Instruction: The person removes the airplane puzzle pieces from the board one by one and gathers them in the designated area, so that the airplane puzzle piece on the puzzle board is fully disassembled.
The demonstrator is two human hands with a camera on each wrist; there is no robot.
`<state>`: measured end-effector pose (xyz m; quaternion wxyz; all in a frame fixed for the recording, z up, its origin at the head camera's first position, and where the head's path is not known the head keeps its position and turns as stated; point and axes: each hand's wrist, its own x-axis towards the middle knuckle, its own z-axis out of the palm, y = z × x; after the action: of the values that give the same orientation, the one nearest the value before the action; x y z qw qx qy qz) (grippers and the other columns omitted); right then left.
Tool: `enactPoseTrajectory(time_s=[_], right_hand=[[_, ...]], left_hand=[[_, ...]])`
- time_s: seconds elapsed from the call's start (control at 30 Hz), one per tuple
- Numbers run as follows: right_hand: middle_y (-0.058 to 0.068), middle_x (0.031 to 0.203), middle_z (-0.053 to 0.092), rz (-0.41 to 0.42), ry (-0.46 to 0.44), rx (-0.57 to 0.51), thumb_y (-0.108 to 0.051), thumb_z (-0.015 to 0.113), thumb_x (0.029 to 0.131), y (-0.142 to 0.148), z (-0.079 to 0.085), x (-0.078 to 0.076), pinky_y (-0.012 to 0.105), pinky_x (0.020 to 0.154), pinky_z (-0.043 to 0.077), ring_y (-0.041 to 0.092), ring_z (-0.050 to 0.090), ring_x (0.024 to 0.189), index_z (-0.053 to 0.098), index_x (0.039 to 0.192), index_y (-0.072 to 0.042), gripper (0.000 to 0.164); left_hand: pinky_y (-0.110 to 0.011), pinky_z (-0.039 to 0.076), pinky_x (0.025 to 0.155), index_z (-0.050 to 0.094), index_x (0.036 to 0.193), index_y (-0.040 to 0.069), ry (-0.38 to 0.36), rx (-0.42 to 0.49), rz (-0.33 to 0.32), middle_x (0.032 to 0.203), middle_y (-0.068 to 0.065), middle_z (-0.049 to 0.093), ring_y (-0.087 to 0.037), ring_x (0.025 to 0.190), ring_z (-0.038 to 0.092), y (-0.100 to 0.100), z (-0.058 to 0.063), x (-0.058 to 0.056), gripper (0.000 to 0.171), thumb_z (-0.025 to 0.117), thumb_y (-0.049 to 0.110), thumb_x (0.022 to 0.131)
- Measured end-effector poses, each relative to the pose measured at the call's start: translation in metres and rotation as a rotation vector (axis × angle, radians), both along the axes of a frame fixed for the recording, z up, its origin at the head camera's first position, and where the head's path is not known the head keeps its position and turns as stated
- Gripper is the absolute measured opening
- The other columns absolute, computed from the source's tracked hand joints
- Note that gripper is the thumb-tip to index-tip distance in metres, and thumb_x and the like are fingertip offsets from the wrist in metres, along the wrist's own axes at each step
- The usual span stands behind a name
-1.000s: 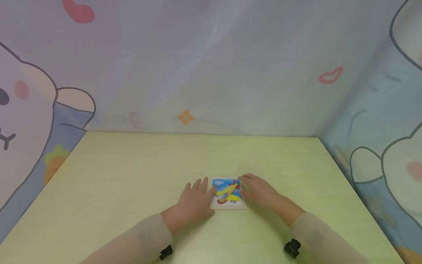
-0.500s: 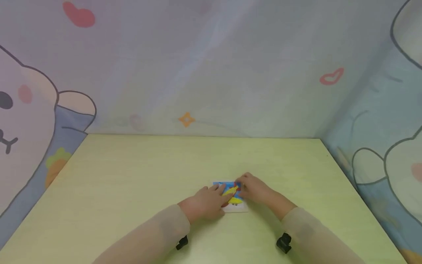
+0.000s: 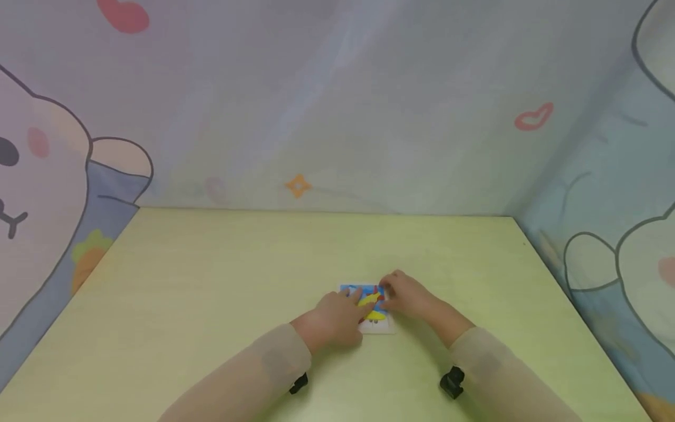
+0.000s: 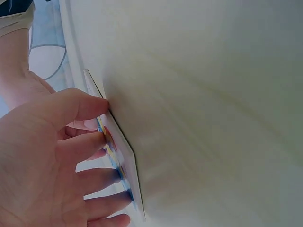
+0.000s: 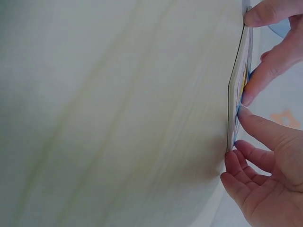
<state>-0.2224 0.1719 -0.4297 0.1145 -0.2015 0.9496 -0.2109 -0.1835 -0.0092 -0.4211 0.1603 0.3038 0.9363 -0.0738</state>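
Observation:
A small square jigsaw puzzle [image 3: 375, 316], with a yellow airplane on blue sky and a pale frame, lies flat on the table. My left hand [image 3: 337, 319] covers its left part; straight, spread fingers rest on the picture. In the left wrist view, that hand's thumb [image 4: 94, 106] touches the near edge of the frame. At the upper right corner, my right hand [image 3: 411, 296] has its thumb and index finger on the picture's edge. The right wrist view shows the other fingers [image 5: 239, 182] curled by the board's side. Both hands hide parts of the picture.
The pale yellow-green table [image 3: 221, 264] extends around the puzzle on all sides. A cloth backdrop [image 3: 337, 105] with cartoon prints stands along its back and sides. Black wrist devices [image 3: 452, 382] sit below both sleeves.
My left hand has slid right from the puzzle's left edge onto the picture. The right hand has shifted slightly left, its fingers bending more around the upper right corner. The puzzle stays about where it was.

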Motion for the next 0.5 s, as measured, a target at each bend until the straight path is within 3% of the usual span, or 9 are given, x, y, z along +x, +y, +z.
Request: enactPoseTrajectory(time_s=[0.3,0.5], right_hand=[[0.013,0.11,0.052,-0.013,-0.014,-0.01,-0.014,0.072,0.081,0.0002,-0.0004,0.0014,0.042,0.088,0.044,0.028,0.053,0.099,0.06,0.107,0.001,0.032],[0.014,0.111,0.051,0.018,0.019,0.0,-0.015,0.07,0.083,0.001,-0.0032,0.0039,0.041,0.087,0.044,0.026,0.053,0.098,0.057,0.119,0.003,0.042]], left_hand=[[-0.041,0.04,0.095,0.029,0.146,0.033,0.018,-0.006,-0.008,0.151,-0.003,0.025,-0.026,0.133,0.031,-0.0002,0.0016,-0.0002,0.064,0.052,0.037,0.086],[-0.043,0.038,0.097,0.03,0.146,0.033,-0.009,0.012,0.013,0.151,-0.004,0.025,-0.028,0.134,0.03,-0.0008,0.001,0.0006,0.064,0.053,0.038,0.086]])
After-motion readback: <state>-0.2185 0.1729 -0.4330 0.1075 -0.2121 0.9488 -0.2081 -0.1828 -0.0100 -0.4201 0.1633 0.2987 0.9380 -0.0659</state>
